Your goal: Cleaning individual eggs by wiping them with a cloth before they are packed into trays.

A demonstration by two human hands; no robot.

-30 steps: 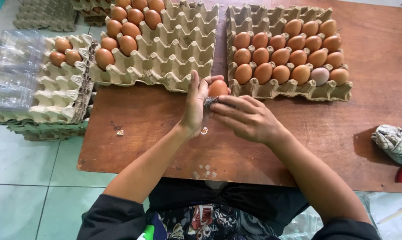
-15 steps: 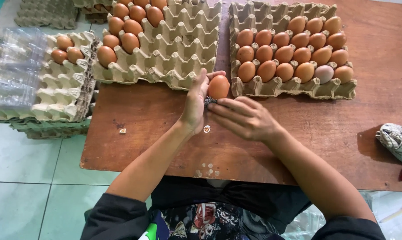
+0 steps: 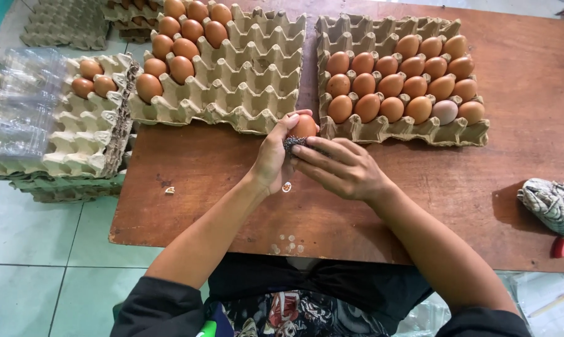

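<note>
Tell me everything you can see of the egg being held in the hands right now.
The egg is brown, smooth and matte, with no crack showing. It is held above the wooden table, just in front of the gap between two cardboard trays. The left hand grips it from the left side, thumb at its top. The right hand presses a small dark wiry scrubber against its lower left side. Its lower part is hidden by fingers and scrubber.

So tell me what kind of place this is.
Probably a small egg sorting or packing spot: pulp egg trays of brown eggs on a wooden table, clear plastic cartons, and the left hand holding an egg.
</note>
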